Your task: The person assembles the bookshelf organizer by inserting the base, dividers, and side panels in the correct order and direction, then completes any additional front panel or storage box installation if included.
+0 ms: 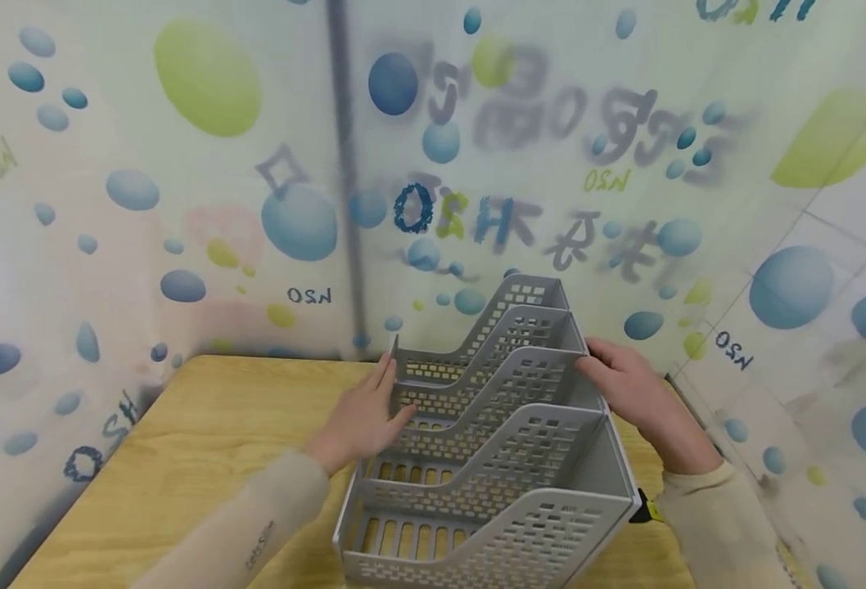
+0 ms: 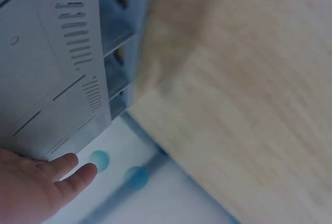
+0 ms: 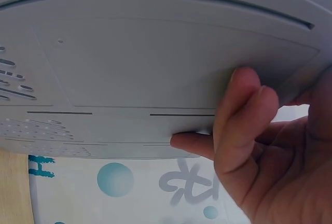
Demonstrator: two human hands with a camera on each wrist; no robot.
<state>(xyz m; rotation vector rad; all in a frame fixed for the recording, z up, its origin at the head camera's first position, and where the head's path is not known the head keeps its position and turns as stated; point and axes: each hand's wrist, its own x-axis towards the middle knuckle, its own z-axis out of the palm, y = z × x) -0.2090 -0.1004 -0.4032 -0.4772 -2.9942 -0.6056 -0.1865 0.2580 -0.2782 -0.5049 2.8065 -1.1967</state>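
A grey plastic file organizer (image 1: 477, 483) with several sloped, perforated dividers stands on the wooden table. Its low slotted front faces left, its tall solid back right. My left hand (image 1: 363, 413) lies at the low side, fingers straight against the far end and thumb over a divider's low edge. In the left wrist view, two extended fingers of that hand (image 2: 52, 187) show beside the grey panel. At the tall back, my right hand (image 1: 628, 380) grips the top edge with the thumb over it. Bent fingers of the right hand (image 3: 244, 115) meet the back panel in the right wrist view.
The wooden table (image 1: 205, 442) reaches to a curtain (image 1: 256, 164) printed with blue and green spots, which hangs behind and on both sides. A small black and yellow object (image 1: 650, 509) sticks out beside the organizer's back, near the right sleeve (image 1: 720, 515).
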